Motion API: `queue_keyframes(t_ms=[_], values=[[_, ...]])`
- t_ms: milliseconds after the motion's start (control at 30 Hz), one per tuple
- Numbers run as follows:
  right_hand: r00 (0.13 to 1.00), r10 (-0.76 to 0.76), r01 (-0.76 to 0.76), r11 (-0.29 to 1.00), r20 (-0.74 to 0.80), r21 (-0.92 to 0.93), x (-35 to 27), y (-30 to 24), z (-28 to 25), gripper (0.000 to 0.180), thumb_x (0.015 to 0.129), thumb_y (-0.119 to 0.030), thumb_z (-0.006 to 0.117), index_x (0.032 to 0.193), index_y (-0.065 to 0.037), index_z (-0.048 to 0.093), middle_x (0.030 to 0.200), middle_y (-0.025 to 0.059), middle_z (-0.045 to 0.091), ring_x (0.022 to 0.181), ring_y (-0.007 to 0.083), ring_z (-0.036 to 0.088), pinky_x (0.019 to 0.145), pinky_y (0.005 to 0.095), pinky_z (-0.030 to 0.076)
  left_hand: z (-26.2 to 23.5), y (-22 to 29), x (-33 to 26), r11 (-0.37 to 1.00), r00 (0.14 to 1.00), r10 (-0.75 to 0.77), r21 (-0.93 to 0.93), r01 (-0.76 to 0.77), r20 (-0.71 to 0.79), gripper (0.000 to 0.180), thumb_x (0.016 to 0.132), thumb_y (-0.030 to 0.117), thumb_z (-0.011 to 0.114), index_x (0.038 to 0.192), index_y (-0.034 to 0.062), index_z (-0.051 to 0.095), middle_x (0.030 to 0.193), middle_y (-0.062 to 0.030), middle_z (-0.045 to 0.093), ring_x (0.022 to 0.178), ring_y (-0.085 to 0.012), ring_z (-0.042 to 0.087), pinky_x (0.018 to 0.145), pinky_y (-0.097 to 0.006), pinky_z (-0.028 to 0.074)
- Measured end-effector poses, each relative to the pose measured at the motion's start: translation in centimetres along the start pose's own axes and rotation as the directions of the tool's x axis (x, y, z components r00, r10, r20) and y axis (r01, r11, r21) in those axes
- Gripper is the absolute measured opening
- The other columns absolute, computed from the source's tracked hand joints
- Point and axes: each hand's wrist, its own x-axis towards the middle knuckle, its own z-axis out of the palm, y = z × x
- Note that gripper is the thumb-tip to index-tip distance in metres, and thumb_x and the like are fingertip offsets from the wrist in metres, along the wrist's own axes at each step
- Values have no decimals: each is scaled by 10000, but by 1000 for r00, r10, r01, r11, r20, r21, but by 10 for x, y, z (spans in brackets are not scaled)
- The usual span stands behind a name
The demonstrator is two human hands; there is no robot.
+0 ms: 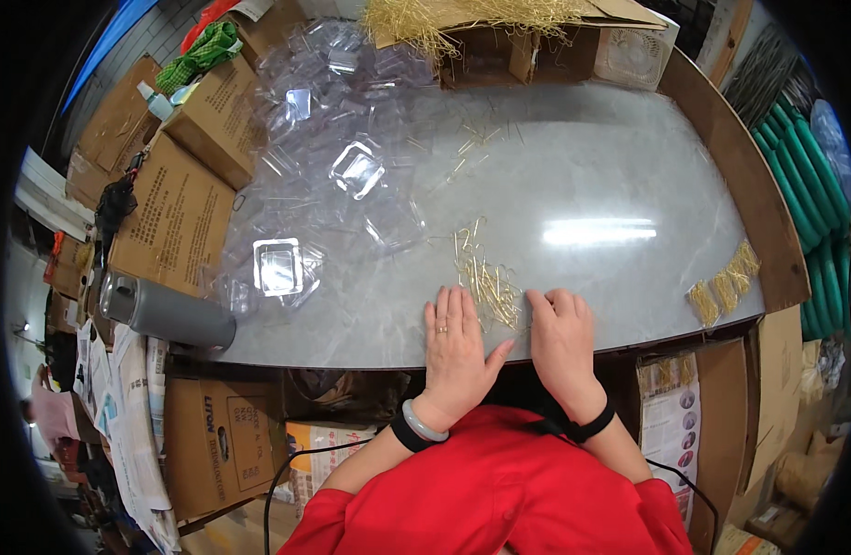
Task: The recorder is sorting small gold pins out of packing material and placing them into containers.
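Observation:
A loose pile of thin gold wire hooks (pixel 492 291) lies at the table's near edge, between my two hands. My left hand (pixel 457 335) rests flat at the pile's left side, fingers stretched out and thumb spread toward the right. On the other side, my right hand (pixel 564 344) is turned knuckles up with its fingers curled in, its thumb side close to the hooks. What those fingers hold, if anything, is hidden beneath them. A few stray gold hooks (pixel 472 148) lie scattered farther back on the grey table (pixel 629 166).
Clear plastic boxes (pixel 359 170) are heaped over the table's left half. A grey bottle (pixel 171 314) lies at the left corner. Small gold bundles (pixel 724 287) sit near the right edge, beside a cardboard border (pixel 731 176). More gold wire (pixel 407 23) tops a cardboard box at the back.

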Motion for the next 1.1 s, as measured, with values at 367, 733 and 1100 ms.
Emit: queue_keyframes(t_ms=[367, 733, 1100], values=[[976, -40, -14, 970, 216, 243, 7, -7, 2, 302, 831, -47, 650, 1133, -42, 650, 990, 124, 607, 912, 332, 618, 774, 422, 520, 1, -10, 7, 992, 991, 99, 69, -105, 86, 727, 958, 276, 641, 1459, -138, 316, 1496, -331, 362, 1438, -469, 306, 1193, -556, 220], [977, -158, 117, 960, 146, 253, -2, -11, -8, 319, 737, -108, 794, 1035, -82, 686, 927, 77, 598, 882, 289, 590, 775, 416, 493, -13, -29, 15, 975, 972, 180, -155, -157, 150, 699, 954, 221, 643, 1494, -83, 319, 1532, -268, 365, 1458, -430, 304, 1207, -543, 215], [917, -125, 29, 968, 380, 247, 35, 14, -42, 385, 824, -38, 704, 1194, -8, 604, 1110, 190, 611, 1050, 389, 602, 885, 445, 516, -9, -3, 3, 996, 985, -87, -45, 81, -149, 821, 791, 367, 819, 1350, -101, 441, 1352, -268, 413, 1277, -459, 393, 1082, -516, 350]])
